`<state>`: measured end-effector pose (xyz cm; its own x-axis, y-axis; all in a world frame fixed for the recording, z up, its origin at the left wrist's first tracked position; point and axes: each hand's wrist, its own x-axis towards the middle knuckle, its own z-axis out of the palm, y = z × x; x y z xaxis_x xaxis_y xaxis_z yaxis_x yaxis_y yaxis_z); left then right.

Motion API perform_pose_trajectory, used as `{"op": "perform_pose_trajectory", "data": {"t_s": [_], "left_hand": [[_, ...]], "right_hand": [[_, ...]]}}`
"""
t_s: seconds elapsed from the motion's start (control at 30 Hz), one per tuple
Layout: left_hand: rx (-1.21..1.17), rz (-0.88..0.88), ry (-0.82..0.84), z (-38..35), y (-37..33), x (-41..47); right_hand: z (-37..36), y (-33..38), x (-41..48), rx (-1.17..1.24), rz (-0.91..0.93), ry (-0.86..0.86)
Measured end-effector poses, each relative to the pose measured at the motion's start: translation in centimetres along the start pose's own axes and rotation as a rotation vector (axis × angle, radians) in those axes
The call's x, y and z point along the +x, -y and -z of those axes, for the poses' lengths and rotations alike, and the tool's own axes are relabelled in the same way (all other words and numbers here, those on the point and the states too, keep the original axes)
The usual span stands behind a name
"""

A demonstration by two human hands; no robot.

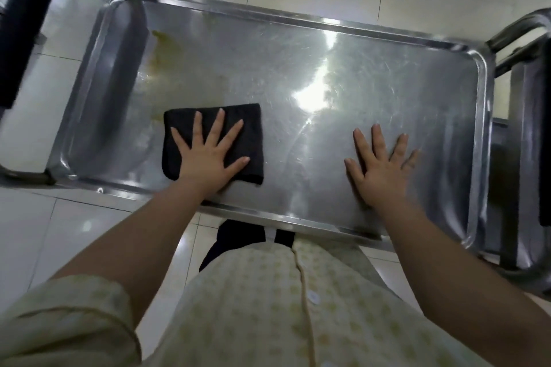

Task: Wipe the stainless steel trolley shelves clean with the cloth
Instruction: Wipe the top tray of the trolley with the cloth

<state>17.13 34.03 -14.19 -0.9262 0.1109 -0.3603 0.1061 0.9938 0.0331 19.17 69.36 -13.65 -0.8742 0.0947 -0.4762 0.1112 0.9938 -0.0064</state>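
Scratched, glossy stainless steel trolley shelf [372, 74], rectangular; folded black cloth [250, 134] under flat left hand [205, 155]; right hand [380, 165] beside it, splayed, empty.

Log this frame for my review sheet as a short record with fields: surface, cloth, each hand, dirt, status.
surface: stainless top shelf of the trolley, raised rim, glare near the middle
cloth: black cloth, folded, flat on the shelf's left half
left hand: left hand pressed flat on the cloth, fingers spread
right hand: right hand flat on bare steel, holding nothing
dirt: yellow-brown stain beyond the cloth, toward the far left corner
status: stain not yet wiped off
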Motion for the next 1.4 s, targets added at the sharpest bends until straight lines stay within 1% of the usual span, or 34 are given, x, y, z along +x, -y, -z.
{"op": "perform_pose_trajectory", "data": {"t_s": [0.07, 0.13, 0.27, 0.33, 0.4, 0.53, 0.67, 0.77, 0.87, 0.93, 1.0, 1.07, 1.17, 1.27, 1.4], "left_hand": [[0.002, -0.020, -0.015, 0.1, -0.5, -0.1], [-0.011, -0.017, -0.007, 0.4, -0.8, 0.0], [-0.059, -0.019, -0.013, 0.3, -0.9, 0.4], [-0.061, -0.045, -0.016, 0.3, -0.6, 0.8], [-0.046, -0.070, -0.017, 0.5, 0.1, 1.6], [0.003, -0.119, -0.021, 2.2, 2.8, 6.0], [-0.018, -0.151, -0.048, 4.8, 5.6, 12.2], [-0.017, -0.152, -0.033, 5.6, 6.2, 13.9], [-0.022, -0.188, -0.002, 5.2, 5.8, 12.1], [0.001, -0.245, -0.008, 4.0, 5.5, 9.0], [0.006, -0.278, -0.029, 2.4, 5.3, 5.1], [-0.006, -0.284, -0.042, 0.4, 5.3, 1.4], [-0.026, -0.297, -0.081, -1.1, 5.8, -0.1], [-0.021, -0.278, -0.101, 0.3, 5.7, 3.0], [0.004, -0.199, -0.061, 3.9, 4.2, 11.3]], "right_hand": [[0.4, 0.8, -0.1, 0.029, -0.042, 0.006], [0.8, 3.1, -0.5, 0.096, -0.078, -0.013], [0.8, 11.5, -0.1, 0.103, 0.023, -0.096], [0.8, 15.6, 0.9, 0.126, 0.012, -0.116], [0.3, 17.9, 1.8, 0.162, -0.049, -0.106], [-0.8, 18.6, 2.1, 0.111, -0.126, -0.113], [-0.8, 18.8, 1.9, 0.120, -0.129, -0.145], [-0.8, 18.9, 1.8, 0.120, -0.138, -0.162], [-0.4, 19.3, 2.1, 0.128, -0.178, -0.130], [0.6, 19.7, 3.4, 0.150, -0.197, -0.158], [2.3, 20.1, 5.8, 0.158, -0.181, -0.195], [3.7, 20.3, 8.0, 0.163, -0.164, -0.165], [3.5, 20.6, 9.1, 0.145, -0.150, -0.159], [2.7, 20.7, 8.8, 0.130, -0.153, -0.199], [2.7, 20.5, 9.1, 0.117, -0.162, -0.203]]}}
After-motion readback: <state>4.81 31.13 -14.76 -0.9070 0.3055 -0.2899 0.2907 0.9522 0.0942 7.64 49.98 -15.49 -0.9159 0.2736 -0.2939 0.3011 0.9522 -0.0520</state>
